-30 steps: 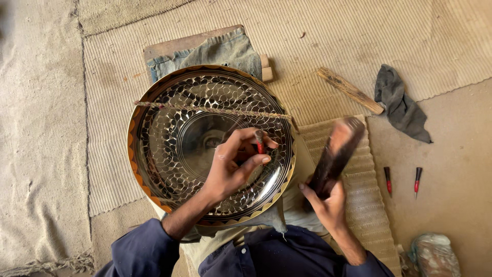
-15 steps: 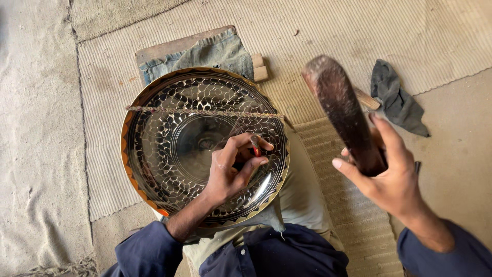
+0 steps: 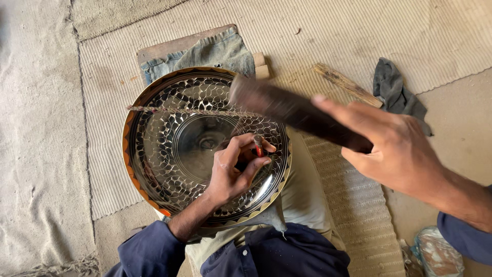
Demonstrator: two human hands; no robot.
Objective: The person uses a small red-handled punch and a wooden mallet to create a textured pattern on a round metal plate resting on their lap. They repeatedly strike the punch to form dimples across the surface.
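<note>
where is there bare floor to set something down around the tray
Bare woven mat lies above the metal tray, and pale cloth to its left. It is crowded right of the tray: right hand with mallet, wood stick, grey rag. Left hand with punch covers the tray.

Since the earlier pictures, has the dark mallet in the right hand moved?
Yes. The mallet in the right hand has swung up and leftward, from beside the metal tray to over its upper right rim.

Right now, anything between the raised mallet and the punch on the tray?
Nothing visible. The right hand holds the dark mallet above the engraved metal tray; the left hand pinches the red-tipped punch, its top exposed.
</note>
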